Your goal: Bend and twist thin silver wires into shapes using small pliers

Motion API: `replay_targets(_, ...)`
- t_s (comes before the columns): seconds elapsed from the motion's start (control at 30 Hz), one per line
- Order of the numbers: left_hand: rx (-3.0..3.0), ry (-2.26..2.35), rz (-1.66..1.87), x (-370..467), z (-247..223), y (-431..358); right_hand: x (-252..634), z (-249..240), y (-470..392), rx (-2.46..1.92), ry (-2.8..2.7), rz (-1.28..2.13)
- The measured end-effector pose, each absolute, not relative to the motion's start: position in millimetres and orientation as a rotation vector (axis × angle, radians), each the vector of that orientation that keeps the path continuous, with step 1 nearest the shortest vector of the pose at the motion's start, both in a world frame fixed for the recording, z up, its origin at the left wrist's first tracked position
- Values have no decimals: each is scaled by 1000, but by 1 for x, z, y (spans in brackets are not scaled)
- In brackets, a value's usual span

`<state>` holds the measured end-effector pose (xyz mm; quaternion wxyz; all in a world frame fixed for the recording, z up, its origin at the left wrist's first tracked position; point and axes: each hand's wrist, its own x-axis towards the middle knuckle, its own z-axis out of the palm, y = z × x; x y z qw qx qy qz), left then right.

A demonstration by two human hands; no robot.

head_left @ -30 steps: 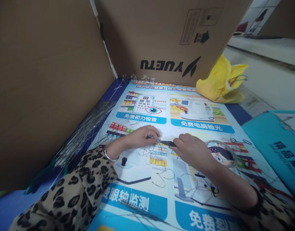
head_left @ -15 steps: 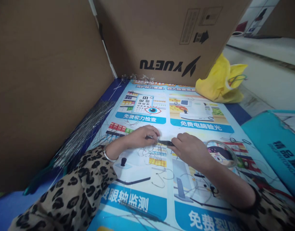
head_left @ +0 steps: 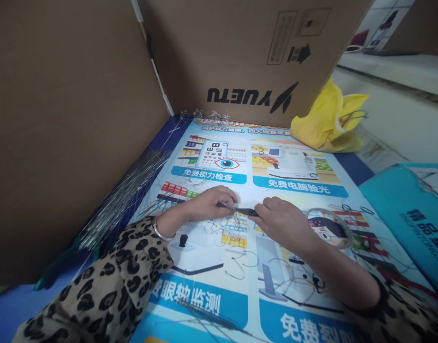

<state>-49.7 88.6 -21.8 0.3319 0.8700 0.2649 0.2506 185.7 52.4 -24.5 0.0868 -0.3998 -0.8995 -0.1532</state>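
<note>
Over the middle of a printed poster (head_left: 250, 286), my left hand (head_left: 211, 202) is closed round the end of some thin wire. My right hand (head_left: 283, 221) grips a slim dark tool (head_left: 245, 211), whose tip meets the wire beside my left fingertips. Fine loops of wire (head_left: 228, 226) hang just below the tool tip. Several bent wire pieces (head_left: 240, 264) lie on the poster below my hands. What my left fingertips pinch is small and partly hidden.
A bundle of straight wires (head_left: 122, 195) lies at the left beside a cardboard panel (head_left: 72, 119). Another panel (head_left: 247, 57) stands at the back. A yellow bag (head_left: 326, 124) and a teal box (head_left: 408, 214) are at the right. A coil of wire (head_left: 347, 233) is near my right forearm.
</note>
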Motion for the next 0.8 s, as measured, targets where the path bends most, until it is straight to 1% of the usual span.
replay_targets(0.33, 2219, 734, 673, -48, -21, 88, 190, -18, 49, -1350, -2619, -378)
replay_targets(0.63, 2183, 846, 679, -46, -18, 85, 180, -1, 34, -1341, -2663, -329)
replay_targets(0.8, 2185, 960, 716, -45, -23, 86, 184, 10, 32, -1444, -2541, -482)
